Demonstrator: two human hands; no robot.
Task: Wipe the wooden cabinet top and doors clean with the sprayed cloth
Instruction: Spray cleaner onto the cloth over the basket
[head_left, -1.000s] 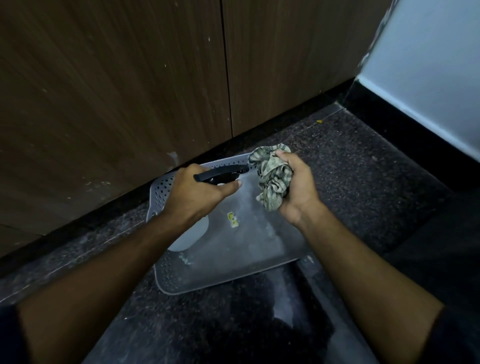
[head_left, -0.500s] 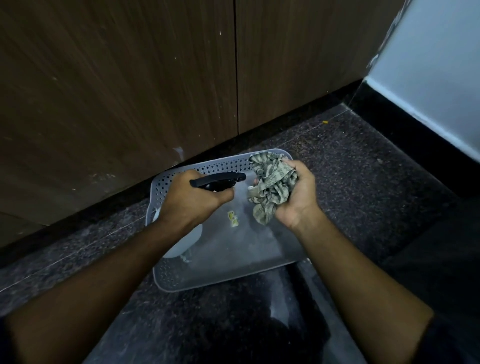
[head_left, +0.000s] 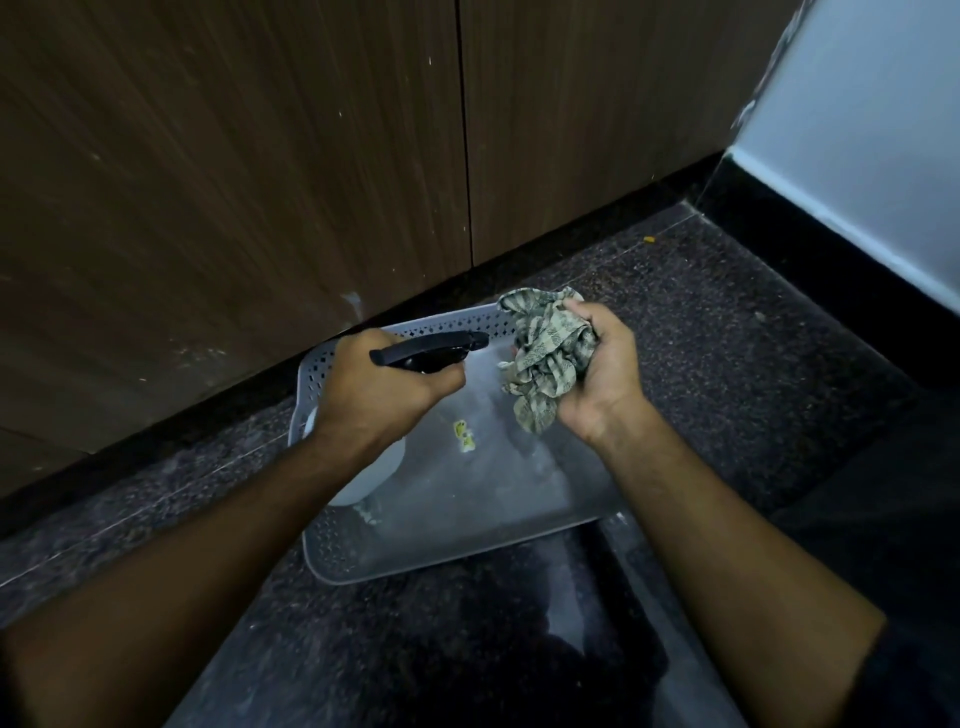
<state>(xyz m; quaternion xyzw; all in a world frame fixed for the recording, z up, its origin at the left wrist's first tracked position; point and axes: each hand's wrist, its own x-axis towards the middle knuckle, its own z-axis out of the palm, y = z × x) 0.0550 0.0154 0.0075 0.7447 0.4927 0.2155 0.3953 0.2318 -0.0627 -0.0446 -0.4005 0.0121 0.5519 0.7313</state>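
My left hand (head_left: 382, 387) grips a spray bottle (head_left: 431, 349) by its black trigger head, whose nozzle points right at the cloth. The bottle's pale body (head_left: 371, 478) shows below my wrist. My right hand (head_left: 605, 371) holds a crumpled green-and-cream patterned cloth (head_left: 545, 353) bunched in its curled fingers, just right of the nozzle. Both hands hover over a grey plastic tray (head_left: 467, 545). The brown wooden cabinet doors (head_left: 234, 182) fill the upper part of the view, with a vertical seam between two doors.
The grey tray with a perforated rim lies on a dark speckled stone floor (head_left: 727, 338) against the cabinet's black plinth (head_left: 208, 415). A pale wall (head_left: 857, 156) with a black skirting stands at the right. A small yellow sticker (head_left: 463, 434) lies in the tray.
The view has shifted slightly. The cloth in my right hand has turned and moved a little up and right from the nozzle. My left hand keeps its grip on the sprayer.
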